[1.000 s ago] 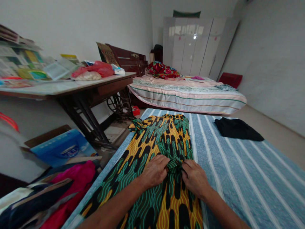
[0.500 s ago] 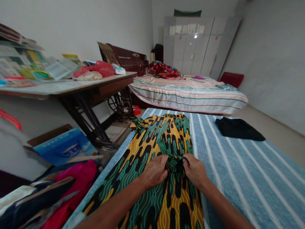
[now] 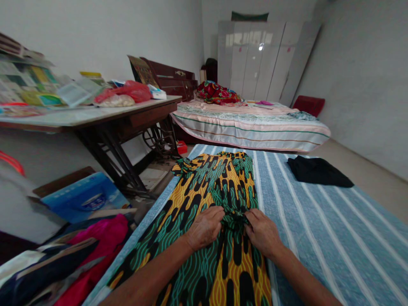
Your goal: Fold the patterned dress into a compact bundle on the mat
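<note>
A long patterned dress in green, yellow and black lies spread over the blue striped bed sheet. My left hand pinches the left side of a bunched cuff-like piece of its fabric. On the other side of that bunch my right hand has its fingers closed on the edge. Between the two hands the cloth is gathered, just above the rest of the dress. My fingertips partly hide the gripped edges.
Folded black cloth lies on the sheet at the right. Left stands a sewing-machine table with bags and boxes on it. Below it are a blue box and piled clothes. Another bed stands beyond, before a wardrobe.
My hands have shifted only slightly, and the right fingers lie a little flatter over the bunched fabric. The view has moved slightly; the dress otherwise lies the same.
</note>
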{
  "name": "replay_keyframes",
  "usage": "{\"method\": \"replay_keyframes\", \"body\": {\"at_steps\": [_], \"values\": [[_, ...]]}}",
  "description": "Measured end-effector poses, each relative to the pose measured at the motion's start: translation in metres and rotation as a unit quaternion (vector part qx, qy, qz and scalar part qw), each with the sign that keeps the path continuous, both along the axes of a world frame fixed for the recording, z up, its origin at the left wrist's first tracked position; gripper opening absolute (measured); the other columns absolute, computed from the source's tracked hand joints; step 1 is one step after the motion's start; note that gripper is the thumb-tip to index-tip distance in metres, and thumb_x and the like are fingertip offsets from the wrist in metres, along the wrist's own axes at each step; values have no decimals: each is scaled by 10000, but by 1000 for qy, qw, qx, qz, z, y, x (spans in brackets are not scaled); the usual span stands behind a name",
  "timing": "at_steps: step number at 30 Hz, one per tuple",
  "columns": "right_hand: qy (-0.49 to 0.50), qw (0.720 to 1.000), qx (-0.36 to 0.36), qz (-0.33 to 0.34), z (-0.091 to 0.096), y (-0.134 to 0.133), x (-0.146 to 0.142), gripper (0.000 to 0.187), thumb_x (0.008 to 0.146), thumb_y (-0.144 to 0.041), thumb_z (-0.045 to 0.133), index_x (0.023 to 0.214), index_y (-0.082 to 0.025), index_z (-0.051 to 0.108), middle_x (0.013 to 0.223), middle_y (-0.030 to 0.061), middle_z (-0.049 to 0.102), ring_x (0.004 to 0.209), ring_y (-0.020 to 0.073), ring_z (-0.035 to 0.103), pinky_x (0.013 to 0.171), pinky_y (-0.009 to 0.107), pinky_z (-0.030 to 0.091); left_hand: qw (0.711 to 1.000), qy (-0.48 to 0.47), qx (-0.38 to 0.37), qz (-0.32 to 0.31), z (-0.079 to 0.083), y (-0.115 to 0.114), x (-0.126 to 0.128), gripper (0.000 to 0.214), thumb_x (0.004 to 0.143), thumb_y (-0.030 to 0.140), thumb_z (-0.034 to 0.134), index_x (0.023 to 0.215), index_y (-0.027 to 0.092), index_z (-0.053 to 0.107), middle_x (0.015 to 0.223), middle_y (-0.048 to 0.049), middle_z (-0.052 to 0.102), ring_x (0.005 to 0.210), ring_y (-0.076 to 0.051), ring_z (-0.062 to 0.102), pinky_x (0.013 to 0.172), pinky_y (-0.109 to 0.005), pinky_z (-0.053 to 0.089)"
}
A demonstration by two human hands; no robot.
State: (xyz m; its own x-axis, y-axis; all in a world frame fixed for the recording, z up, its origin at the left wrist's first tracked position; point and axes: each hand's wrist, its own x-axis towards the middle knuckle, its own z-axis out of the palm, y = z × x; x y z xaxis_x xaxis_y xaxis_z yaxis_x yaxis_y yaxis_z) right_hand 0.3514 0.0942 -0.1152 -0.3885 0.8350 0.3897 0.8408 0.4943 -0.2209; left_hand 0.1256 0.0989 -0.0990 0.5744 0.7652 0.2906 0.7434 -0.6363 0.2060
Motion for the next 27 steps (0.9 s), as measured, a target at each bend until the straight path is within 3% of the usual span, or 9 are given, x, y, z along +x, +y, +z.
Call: {"method": "replay_keyframes", "body": {"at_steps": [8, 15, 19, 22, 27], "values": [[-19, 994, 99, -30, 10, 7, 8, 291, 799, -52, 408, 935, -179, 632, 789, 62, 622, 681, 180, 552, 665, 294, 403, 1000, -12, -6, -9, 19, 2, 0, 288, 764, 87, 381, 976, 183, 550, 1027, -57, 623, 1027, -168, 555, 953, -319, 438], [-54, 993, 106, 18, 3, 2, 14, 276, 824, -42, 412, 923, -168, 637, 821, 74, 611, 722, 186, 542, 686, 300, 408, 994, 91, -42, -38, 27, -8, 2, 211, 781, 96, 411, 930, 193, 525, 906, -36, 619, 917, -183, 570, 867, -319, 444], [-48, 991, 117, 32, -3, -2, 14, 298, 813, -25, 419, 947, -177, 636, 967, 93, 611, 799, 193, 546, 735, 311, 413, 991, 119, -42, -36, 28, -7, -1, 198, 780, 90, 405, 902, 193, 522, 888, -31, 603, 889, -185, 556, 842, -315, 431], [-75, 993, 85, 46, -2, -3, 12, 304, 794, -16, 443, 952, -184, 640, 1000, 95, 608, 849, 209, 551, 746, 329, 416, 991, 121, -52, -38, 30, -5, -3, 202, 774, 87, 405, 891, 197, 529, 896, -31, 601, 897, -184, 551, 851, -318, 426], [-74, 996, -30, 38, 6, -8, 9, 341, 756, -13, 452, 972, -194, 644, 1022, 84, 604, 907, 217, 553, 797, 338, 423, 988, 98, -109, -52, 39, -10, -7, 235, 729, 110, 470, 913, 211, 577, 1016, -36, 615, 1017, -196, 542, 959, -355, 387]]}}
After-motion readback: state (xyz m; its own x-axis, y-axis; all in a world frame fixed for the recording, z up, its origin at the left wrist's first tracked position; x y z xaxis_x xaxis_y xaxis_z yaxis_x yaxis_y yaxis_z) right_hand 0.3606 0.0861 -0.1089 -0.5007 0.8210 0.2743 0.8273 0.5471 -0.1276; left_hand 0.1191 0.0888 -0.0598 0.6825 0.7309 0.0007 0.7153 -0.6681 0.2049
